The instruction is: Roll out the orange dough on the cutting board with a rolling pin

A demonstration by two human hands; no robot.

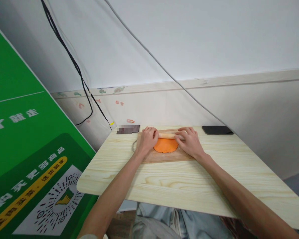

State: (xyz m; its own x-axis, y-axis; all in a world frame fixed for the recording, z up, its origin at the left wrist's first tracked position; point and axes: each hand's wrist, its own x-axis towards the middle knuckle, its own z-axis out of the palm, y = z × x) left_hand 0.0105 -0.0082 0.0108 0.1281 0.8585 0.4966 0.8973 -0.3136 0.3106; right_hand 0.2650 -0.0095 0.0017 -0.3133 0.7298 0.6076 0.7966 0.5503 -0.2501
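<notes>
A pale wooden rolling pin (pixel 166 136) lies crosswise over the far part of a flattened orange sheet of dough or clay (pixel 165 146). My left hand (pixel 149 138) is closed around the pin's left end. At the other end, my right hand (pixel 188 140) curls its fingers over the pin. Both hands hide the pin's tips. Under the orange sheet is a brown wooden cutting board (pixel 161 157), with a metal ring handle (pixel 134 145) at its left edge.
The board rests on a light wood-grain table (pixel 164 186) against the wall. A black phone (pixel 217 130) lies at the back right, and a dark flat object (pixel 128 129), partly blurred, at the back left. A green printed panel (pixel 27 132) stands left; cables (pixel 72 59) hang along the wall.
</notes>
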